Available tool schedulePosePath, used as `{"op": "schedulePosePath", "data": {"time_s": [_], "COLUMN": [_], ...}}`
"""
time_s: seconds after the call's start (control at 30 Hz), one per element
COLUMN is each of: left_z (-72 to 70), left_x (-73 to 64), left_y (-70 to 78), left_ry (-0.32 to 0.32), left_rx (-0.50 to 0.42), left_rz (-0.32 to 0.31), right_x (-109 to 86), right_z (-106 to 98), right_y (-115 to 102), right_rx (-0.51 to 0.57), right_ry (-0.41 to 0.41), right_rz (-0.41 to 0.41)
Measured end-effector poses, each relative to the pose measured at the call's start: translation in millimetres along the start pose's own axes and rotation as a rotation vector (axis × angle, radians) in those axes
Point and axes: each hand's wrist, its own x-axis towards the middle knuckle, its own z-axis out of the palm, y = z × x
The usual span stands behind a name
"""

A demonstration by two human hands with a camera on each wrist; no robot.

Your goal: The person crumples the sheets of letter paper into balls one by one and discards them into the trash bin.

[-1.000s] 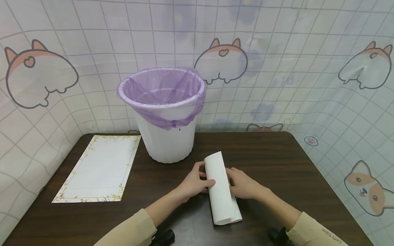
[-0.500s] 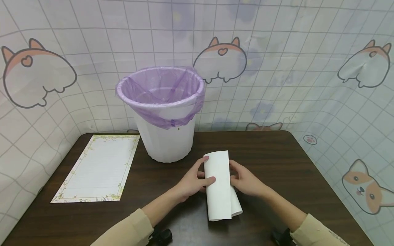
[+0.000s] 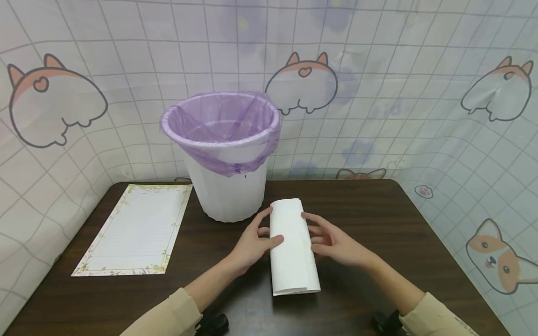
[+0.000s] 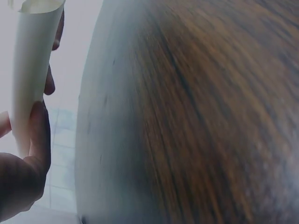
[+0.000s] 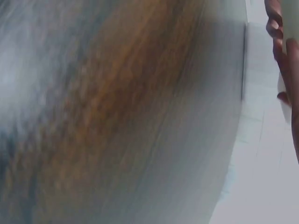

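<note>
A white sheet of paper (image 3: 292, 247), rolled into a flattened tube, stands out over the dark table in the head view. My left hand (image 3: 252, 242) grips its left side, thumb on the front and fingers round the far edge. On the opposite side, my right hand (image 3: 338, 240) holds the right edge between curled fingers and thumb. The left wrist view shows the open end of the rolled paper (image 4: 35, 60) above the left thumb. Only a strip of the right hand (image 5: 289, 70) and paper appears at the right border of the right wrist view.
A white trash bin (image 3: 229, 191) with a purple liner bag (image 3: 231, 156) stands at the back, just left of the hands. A flower-bordered sheet of writing paper (image 3: 134, 228) lies on the left of the brown wooden table (image 3: 361, 205). Patterned curtain surrounds the back and sides.
The rolled paper has turned in my hands; its lower loose layer no longer sticks out at the right. Both hands have moved slightly left and up with it.
</note>
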Motion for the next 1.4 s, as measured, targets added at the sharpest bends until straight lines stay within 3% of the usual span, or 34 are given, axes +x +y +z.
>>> {"op": "schedulePosePath", "data": {"time_s": [0.13, 0.27, 0.43, 0.67, 1.07, 1.4], "left_z": [-2.0, -2.3, -3.4, -7.2, -6.2, 1.0], "left_x": [-2.0, -4.0, -5.1, -4.5, -6.9, -8.1], "left_y": [1.6, 2.3, 3.3, 3.8, 4.5, 4.4], "left_ry": [-0.004, 0.007, 0.024, 0.095, 0.115, 0.114], "left_rx": [0.018, 0.042, 0.051, 0.067, 0.099, 0.093], "left_rz": [0.010, 0.016, 0.059, 0.110, 0.154, 0.144], "right_x": [-0.6, 0.7, -0.1, -1.3, 0.4, 9.3], "right_z": [-3.4, -2.6, 2.3, 8.7, 13.8, 20.9], "right_y": [0.2, 0.0, -1.0, -1.7, -0.3, 0.3], "right_rx": [0.036, 0.007, -0.021, -0.092, -0.080, -0.189], "right_ry": [-0.112, -0.132, -0.067, 0.123, 0.053, 0.130], "right_rz": [-0.081, -0.108, -0.107, -0.135, -0.213, -0.246]}}
